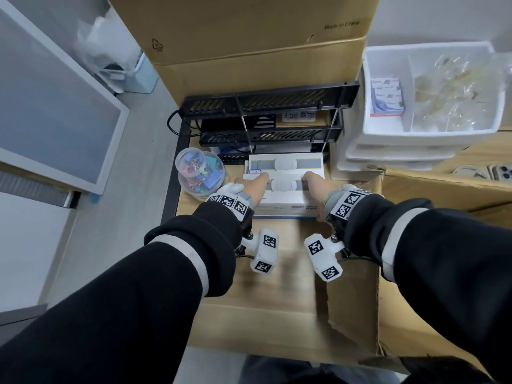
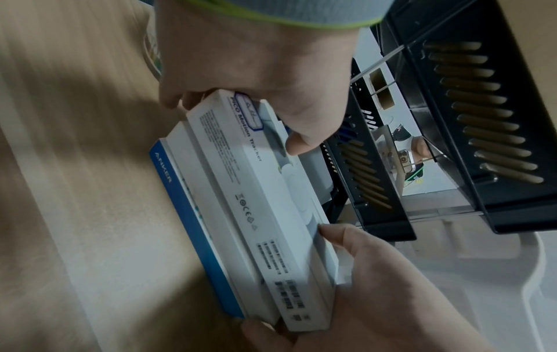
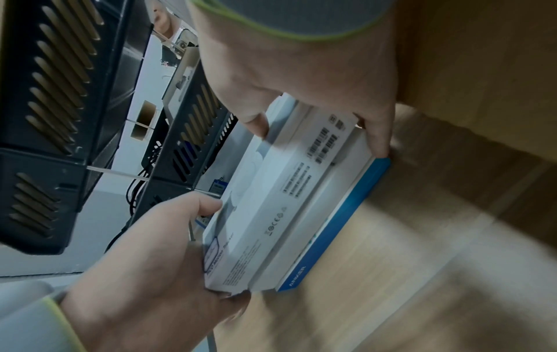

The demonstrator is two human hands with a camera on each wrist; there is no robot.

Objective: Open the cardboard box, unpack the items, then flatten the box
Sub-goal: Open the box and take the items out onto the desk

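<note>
A stack of flat product boxes (image 1: 285,202) lies on the tan surface: a white motion tracker box on top, a white box and a blue-edged box under it. My left hand (image 1: 249,187) grips the stack's left end and my right hand (image 1: 315,187) grips its right end, fingers on top and thumbs at the near side. In the left wrist view the left hand (image 2: 247,83) holds the stack (image 2: 241,202). The right wrist view shows the right hand (image 3: 316,100) on the stack (image 3: 286,202). Another white box (image 1: 285,163) lies just behind. A brown cardboard flap (image 1: 352,300) lies under my right forearm.
A black slotted desk rack (image 1: 266,106) stands right behind the boxes. A clear jar of coloured clips (image 1: 199,173) sits close to the left hand. Stacked white bins (image 1: 429,92) stand to the right, and a large cardboard box (image 1: 249,37) at the back.
</note>
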